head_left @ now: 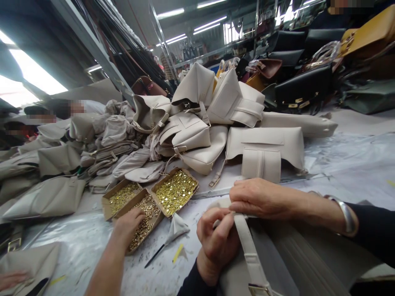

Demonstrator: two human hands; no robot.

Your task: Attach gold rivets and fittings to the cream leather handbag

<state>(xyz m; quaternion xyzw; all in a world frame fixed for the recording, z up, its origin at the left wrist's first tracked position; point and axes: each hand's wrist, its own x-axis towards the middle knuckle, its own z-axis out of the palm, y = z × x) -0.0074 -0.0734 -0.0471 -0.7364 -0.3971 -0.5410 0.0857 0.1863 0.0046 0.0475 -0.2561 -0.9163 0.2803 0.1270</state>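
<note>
A beige handbag (230, 269) lies in front of me at the lower right, a strap (245, 236) with a metal buckle running down over it. My left hand (217, 238) is closed, its thumb and forefinger pinching the bag's top edge beside the strap's end. Against it, my right hand (261, 199) is also closed on that edge, palm down, fingers curled. The two hands touch around the strap's upper end. Whatever small part may sit between the fingertips is hidden.
Left of my hands, cardboard trays hold gold fittings (175, 191); a co-worker's hand (129, 226) reaches into one. A thin dark tool (154, 255) lies near a grey scrap of material (177, 227). Beige bags (265, 144) pile up behind. Another person's hand (14, 279) rests at lower left.
</note>
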